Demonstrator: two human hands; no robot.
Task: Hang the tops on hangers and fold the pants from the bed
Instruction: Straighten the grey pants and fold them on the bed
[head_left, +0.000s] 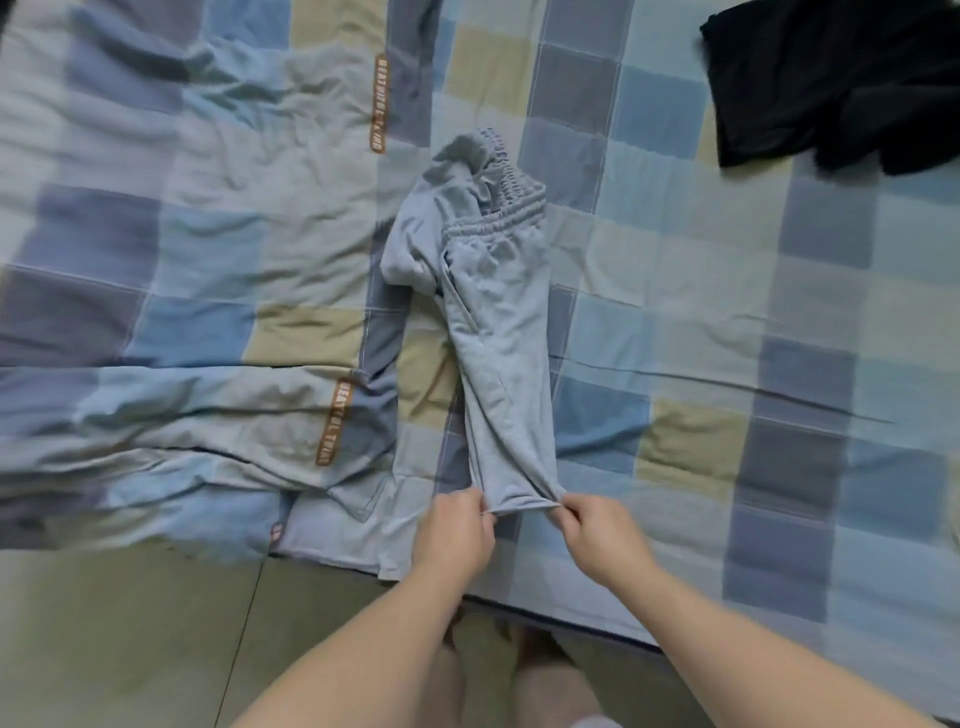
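Grey and soft, so gripping lightly: pinching the pants (498, 332), lying lengthwise on the bed (727, 312), by the near hem corners, left hand (454, 535) on one, right hand (597, 535) on the other. Judging the waistband (498, 208) end bunched; probably needing pulling taut and smoothing before folding hem up to waistband, keeping edges matching.

item 1: you have an orange-brown strip label (380, 104) on the checked quilt (208, 234), white capitals, blurred, perhaps starting "beautiful"
item 2: second strip (333, 423), lower on the same quilt, roughly "beautiful thing"
item 3: small tag (276, 530) at the quilt's edge, unreadable
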